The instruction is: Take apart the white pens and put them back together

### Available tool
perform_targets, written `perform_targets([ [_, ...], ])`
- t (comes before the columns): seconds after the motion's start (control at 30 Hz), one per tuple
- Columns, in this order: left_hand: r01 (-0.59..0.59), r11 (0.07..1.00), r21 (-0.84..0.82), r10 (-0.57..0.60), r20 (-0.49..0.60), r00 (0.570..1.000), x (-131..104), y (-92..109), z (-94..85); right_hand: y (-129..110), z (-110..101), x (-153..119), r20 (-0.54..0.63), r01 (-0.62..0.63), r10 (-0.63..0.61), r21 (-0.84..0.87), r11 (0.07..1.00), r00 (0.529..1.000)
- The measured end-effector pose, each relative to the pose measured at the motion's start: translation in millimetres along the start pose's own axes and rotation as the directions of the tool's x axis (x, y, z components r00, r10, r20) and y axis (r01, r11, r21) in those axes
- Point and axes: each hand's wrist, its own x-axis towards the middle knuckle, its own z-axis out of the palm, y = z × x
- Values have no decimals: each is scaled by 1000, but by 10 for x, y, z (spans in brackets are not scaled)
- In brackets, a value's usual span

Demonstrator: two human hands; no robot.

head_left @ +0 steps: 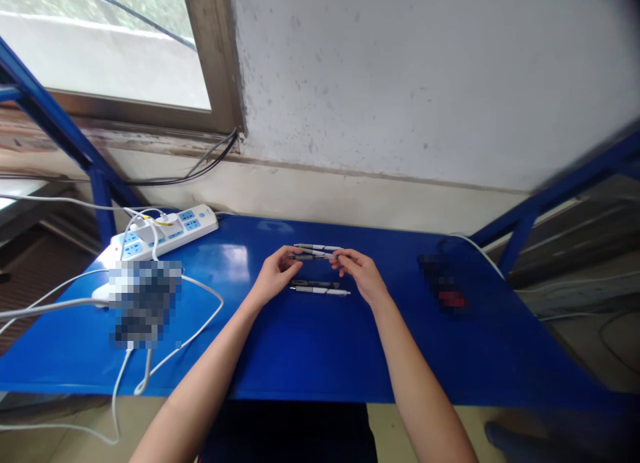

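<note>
My left hand [275,275] and my right hand [361,271] face each other over the blue table. Between them lies a grey-and-white pen [316,257], its left end at my left fingertips and its right end pinched by my right thumb and fingers. Just behind it, another white-and-dark pen [323,247] lies sideways, partly hidden by my fingers. Nearer to me, a dark pen [313,284] rests almost against a white pen [320,290] with a dark grip, both roughly parallel to the table's edge. Neither of my hands touches these two.
On the left, a white power strip [200,224] holds plugs and white cables. A pixelated dark object [147,303] lies in front of it. Another blurred dark-and-red object [445,286] sits on the right. Blue frame posts [517,243] flank the table [310,363], with a wall behind.
</note>
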Motion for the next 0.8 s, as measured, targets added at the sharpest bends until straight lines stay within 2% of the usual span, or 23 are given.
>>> perform_targets([
  [0.13,37,997,60,-35,-42,999,14,-15,-10,-3,7,-4,-9,0,0,2,1000,1000],
  [0.23,56,997,45,-51,-115,992,33,-23,-30,-1,-5,-2,-28,-2,3,28,1000,1000],
  [0.37,87,993,-75,-101,-195,976,67,-56,-55,26,-80,28,-209,-48,60,62,997,976],
  [0.43,87,992,-92,-105,-218,970,81,-91,-64,48,-123,46,-303,-59,77,67,996,950],
  [0.5,78,994,-73,-93,-228,969,88,-130,-68,72,-147,57,-344,-61,77,57,997,936],
  [0.8,81,996,-39,-87,-207,975,78,-141,-53,198,-39,63,-246,-72,63,-28,997,967],
])
